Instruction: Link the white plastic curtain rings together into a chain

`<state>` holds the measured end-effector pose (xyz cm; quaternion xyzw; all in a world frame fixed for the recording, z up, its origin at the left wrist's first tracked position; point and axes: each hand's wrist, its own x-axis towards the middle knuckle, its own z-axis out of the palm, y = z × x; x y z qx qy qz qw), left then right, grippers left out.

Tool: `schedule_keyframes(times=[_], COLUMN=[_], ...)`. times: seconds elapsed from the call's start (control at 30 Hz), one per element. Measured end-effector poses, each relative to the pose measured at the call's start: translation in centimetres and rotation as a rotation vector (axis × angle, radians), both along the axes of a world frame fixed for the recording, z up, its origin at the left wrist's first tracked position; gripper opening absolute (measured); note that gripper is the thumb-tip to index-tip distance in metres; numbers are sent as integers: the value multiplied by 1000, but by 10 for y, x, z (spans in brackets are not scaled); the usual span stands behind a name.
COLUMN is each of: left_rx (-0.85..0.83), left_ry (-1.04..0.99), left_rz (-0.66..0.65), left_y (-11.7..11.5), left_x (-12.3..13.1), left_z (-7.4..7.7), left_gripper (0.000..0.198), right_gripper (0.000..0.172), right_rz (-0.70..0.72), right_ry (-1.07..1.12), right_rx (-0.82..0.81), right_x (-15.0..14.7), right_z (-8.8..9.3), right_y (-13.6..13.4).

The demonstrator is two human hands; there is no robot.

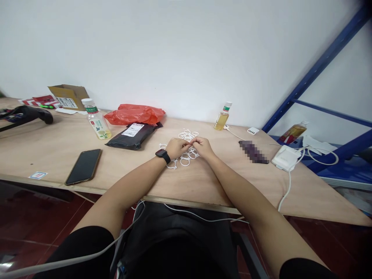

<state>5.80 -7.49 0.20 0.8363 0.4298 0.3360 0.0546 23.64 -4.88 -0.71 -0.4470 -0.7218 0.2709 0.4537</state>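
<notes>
Several thin white plastic rings [185, 159] with small tabs lie in a loose cluster on the wooden table. Over the middle of this cluster, my left hand [176, 147] and my right hand [204, 147] meet at the fingertips. The fingers of both are closed in a pinch; whatever is between them is too small or hidden to make out. More white rings [187, 135] show just beyond my fingers, and others stick out beside and below the left hand. A black watch [163, 155] is on my left wrist.
A black parcel [132, 136], red plastic bag [135, 114], drink bottle [97, 120], and phone [83, 167] are left of my hands. Another bottle [222, 116], a pixelated dark object [253, 152], and a white charger [285, 158] with cables are to the right. The table's front edge [186, 202] is nearest me.
</notes>
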Motion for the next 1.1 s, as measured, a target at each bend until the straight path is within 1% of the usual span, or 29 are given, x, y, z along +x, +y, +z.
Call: schedule_keyframes(times=[0.23, 0.33, 0.4, 0.47, 0.53, 0.6, 0.67, 0.77, 0.87, 0.93, 1.0, 1.1], left_rx=[-9, 2, 1, -13, -32, -43, -42, -38, -43, -46, -42, -27], left_ry=[12, 29, 35, 37, 43, 50, 56, 53, 40, 41, 47, 44], left_rz=[62, 81, 122, 177, 207, 193, 161, 121, 107, 101, 93, 88], left_y=[-5, -5, -3, 0, 2, 3, 3, 3, 4, 6, 7, 7], left_x=[5, 4, 0, -5, -8, -10, -9, -5, -4, -5, -7, -8], left_z=[6, 8, 8, 7, 4, 2, 0, -1, -3, -4, -5, -6], left_gripper=[26, 25, 25, 27, 29, 26, 23, 20, 21, 23, 24, 24], right_gripper=[22, 27, 34, 39, 40, 39, 40, 37, 29, 27, 30, 39], right_rz=[0, 3, 13, -17, -86, -140, -162, -193, -210, -222, -239, -280], right_ry=[73, 83, 76, -9, -198, -394, -498, -570, -610, -620, -618, -581], right_rx=[-25, -19, 19, 74, 112, 110, 62, -4, -27, -32, -34, -13], right_x=[-6, -6, -4, 0, 5, 11, 17, 24, 29, 31, 31, 29], right_z=[-9, -11, -11, -11, -12, -15, -19, -24, -27, -27, -25, -21], right_y=[5, 6, 10, 17, 26, 37, 45, 51, 49, 46, 43, 37])
